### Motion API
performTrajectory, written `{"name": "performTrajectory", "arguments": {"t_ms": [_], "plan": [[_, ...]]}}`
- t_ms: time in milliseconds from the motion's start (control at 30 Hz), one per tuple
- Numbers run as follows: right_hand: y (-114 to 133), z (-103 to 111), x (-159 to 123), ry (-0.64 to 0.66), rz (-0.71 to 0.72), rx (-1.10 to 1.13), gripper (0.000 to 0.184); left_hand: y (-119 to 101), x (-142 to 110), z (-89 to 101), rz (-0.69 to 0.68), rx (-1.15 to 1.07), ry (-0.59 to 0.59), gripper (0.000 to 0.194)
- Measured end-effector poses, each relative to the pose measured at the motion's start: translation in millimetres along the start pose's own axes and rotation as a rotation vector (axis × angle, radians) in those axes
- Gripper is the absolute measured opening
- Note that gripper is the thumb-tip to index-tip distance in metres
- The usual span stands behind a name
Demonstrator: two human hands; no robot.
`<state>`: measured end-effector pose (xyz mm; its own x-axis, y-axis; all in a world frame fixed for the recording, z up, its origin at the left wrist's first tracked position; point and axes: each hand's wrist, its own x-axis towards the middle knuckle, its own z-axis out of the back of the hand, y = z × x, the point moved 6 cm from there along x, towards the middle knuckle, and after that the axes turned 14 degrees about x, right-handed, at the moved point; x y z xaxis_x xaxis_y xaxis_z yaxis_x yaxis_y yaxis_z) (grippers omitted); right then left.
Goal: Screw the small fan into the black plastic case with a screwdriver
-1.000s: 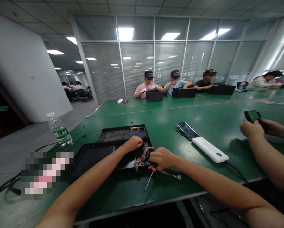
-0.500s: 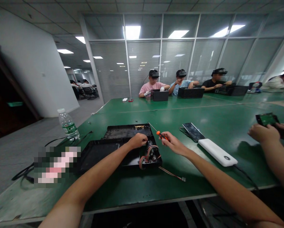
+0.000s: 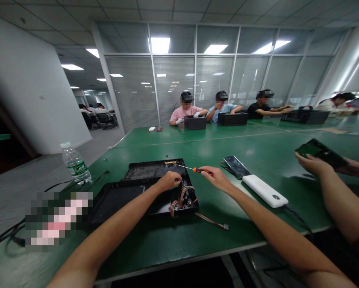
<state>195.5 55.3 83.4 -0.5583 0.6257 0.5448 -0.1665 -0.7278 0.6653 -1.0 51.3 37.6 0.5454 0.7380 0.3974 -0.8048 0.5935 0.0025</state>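
Note:
A black open case [image 3: 115, 196] lies on the green table in front of me, with a dusty black panel [image 3: 146, 171] along its far side. Over the case's right part is my left hand [image 3: 169, 181], fingers closed; whatever they pinch is too small to make out. My right hand [image 3: 213, 177] grips a screwdriver [image 3: 199, 171] with an orange and black handle, its shaft pointing left above the panel's right end. Striped wires [image 3: 183, 197] loop over the parts in the case's right corner. One loose cable end [image 3: 225, 227] trails onto the table.
A white power bank [image 3: 265, 191] and a phone [image 3: 237, 167] lie to the right. At far right, a co-worker's hands hold a dark board [image 3: 320, 154]. A water bottle [image 3: 75, 164] stands at left near black cables. Across the table, several people work at black boxes [image 3: 233, 119].
My right hand has risen from the case's wired corner and swung the screwdriver from pointing toward me to pointing left. My left hand stays at the case. The co-worker's board has turned.

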Motion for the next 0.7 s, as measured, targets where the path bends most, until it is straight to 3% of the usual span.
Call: {"name": "performTrajectory", "arguments": {"t_ms": [233, 367, 567, 700], "plan": [[-10.7, 2.9, -2.3, 0.038, -0.074, -0.044, 0.028, 6.8, 0.6, -1.0, 0.044, -0.059, -0.020, 0.011], [-10.5, 6.8, -2.7, 0.089, -0.036, -0.021, 0.026, 7.5, 1.2, 0.6, 0.069, -0.078, -0.002, 0.011], [-15.4, 19.2, -0.3, -0.039, -0.030, -0.008, 0.024, 3.5, 3.8, 4.6, 0.104, -0.071, 0.027, 0.012], [-18.9, 14.1, 0.4, -0.031, -0.053, 0.041, 0.023, 1.1, 4.9, 4.6, 0.124, -0.069, 0.046, 0.011]]}}
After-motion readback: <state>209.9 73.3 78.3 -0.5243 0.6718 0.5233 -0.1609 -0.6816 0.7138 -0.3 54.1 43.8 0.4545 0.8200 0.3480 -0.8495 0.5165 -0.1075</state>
